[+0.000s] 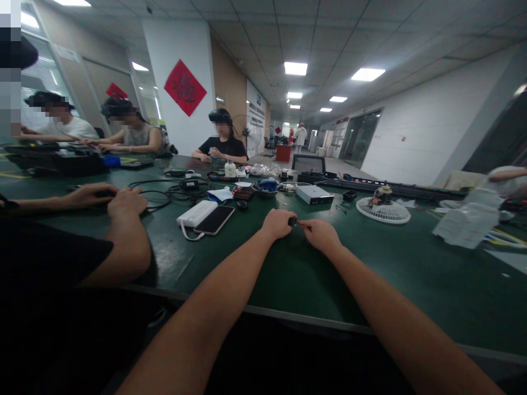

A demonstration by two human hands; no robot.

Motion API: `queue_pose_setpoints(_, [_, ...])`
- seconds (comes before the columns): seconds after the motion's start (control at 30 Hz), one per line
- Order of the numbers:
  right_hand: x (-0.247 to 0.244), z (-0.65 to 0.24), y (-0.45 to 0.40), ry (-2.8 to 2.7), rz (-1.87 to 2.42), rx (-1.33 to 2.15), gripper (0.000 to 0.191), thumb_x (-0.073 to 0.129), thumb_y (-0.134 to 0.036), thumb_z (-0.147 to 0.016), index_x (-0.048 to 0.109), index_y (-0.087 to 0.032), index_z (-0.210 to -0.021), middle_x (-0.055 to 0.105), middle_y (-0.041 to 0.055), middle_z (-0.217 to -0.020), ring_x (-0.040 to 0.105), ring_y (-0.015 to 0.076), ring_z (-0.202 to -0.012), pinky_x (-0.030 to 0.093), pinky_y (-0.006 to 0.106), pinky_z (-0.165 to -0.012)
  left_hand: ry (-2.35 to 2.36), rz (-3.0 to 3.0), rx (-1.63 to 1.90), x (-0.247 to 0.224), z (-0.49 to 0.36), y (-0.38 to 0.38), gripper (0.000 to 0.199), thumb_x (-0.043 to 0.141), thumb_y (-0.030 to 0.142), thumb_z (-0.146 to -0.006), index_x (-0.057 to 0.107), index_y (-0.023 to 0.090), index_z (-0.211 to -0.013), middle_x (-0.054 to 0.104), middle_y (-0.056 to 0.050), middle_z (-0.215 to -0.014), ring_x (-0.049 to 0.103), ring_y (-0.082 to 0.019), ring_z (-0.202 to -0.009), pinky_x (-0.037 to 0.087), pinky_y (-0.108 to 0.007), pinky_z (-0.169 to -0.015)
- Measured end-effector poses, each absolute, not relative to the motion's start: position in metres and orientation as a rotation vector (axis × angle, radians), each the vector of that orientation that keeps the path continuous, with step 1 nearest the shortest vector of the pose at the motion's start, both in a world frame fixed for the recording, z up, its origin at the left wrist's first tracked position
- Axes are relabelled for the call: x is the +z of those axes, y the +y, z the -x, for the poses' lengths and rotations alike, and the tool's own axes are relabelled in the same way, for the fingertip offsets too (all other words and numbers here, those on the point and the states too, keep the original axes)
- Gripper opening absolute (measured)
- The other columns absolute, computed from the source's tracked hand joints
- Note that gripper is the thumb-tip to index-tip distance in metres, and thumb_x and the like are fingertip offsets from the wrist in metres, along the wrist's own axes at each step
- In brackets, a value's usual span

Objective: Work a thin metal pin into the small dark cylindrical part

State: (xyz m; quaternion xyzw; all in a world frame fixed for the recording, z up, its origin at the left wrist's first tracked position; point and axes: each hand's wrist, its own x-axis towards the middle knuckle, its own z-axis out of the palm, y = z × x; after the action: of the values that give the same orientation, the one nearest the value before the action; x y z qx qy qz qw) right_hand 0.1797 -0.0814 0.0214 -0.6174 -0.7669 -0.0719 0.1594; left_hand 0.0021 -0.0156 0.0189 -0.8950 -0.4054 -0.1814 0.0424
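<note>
My left hand is closed around a small black round part, of which only the end shows past the fingers. From the right, my right hand reaches toward it with the index finger pointing at the part, and the fingertip is at or very near its face. The other right fingers are curled; whether they hold something small I cannot make out. Both hands are just above the green tabletop. Behind them lies a silver-and-black box-shaped device.
A phone and white power bank with a strap lie left of my hands. A white fan grille sits to the right, near a clear plastic bag. Black cables and a co-worker's hands are at left.
</note>
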Motion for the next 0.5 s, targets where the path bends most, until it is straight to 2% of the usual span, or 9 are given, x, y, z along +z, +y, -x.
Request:
queue_pose_setpoints(0.27, [0.0255, -0.1835, -0.0851, -2.287, 1.670, -0.187, 0.039, 0.048, -0.029, -0.098, 0.067, -0.034, -0.133, 0.075, 0.0040, -0.117, 0.068, 0.0234, -0.104, 0.048, 0.031, -0.093, -1.275, 2.729, -0.553, 0.0194, -0.0026, -0.0168, 0.032, 0.061, 0.035, -0.097, 0.061, 0.017, -0.124, 0.062, -0.011, -0.127, 0.063, -0.025, -0.111, 0.054, -0.048, -0.095])
queue_pose_setpoints(0.4, [0.0235, -0.1817, -0.0841, -2.221, 1.699, -0.210, 0.040, 0.046, -0.030, -0.099, 0.065, -0.033, -0.135, 0.072, 0.0046, -0.125, 0.067, 0.0248, -0.109, 0.047, 0.034, -0.096, -1.265, 2.728, -0.551, 0.0195, -0.0032, -0.0178, 0.033, 0.061, 0.035, -0.097, 0.061, 0.017, -0.124, 0.062, -0.011, -0.128, 0.062, -0.025, -0.112, 0.053, -0.048, -0.096])
queue_pose_setpoints(0.5, [0.0209, -0.1820, -0.0810, -2.171, 1.750, -0.215, 0.041, 0.045, -0.030, -0.099, 0.066, -0.032, -0.134, 0.073, 0.0062, -0.123, 0.068, 0.0264, -0.106, 0.048, 0.036, -0.095, -1.247, 2.728, -0.543, 0.0189, -0.0032, -0.0176, 0.032, 0.061, 0.035, -0.097, 0.062, 0.017, -0.124, 0.062, -0.011, -0.127, 0.062, -0.025, -0.112, 0.053, -0.048, -0.096])
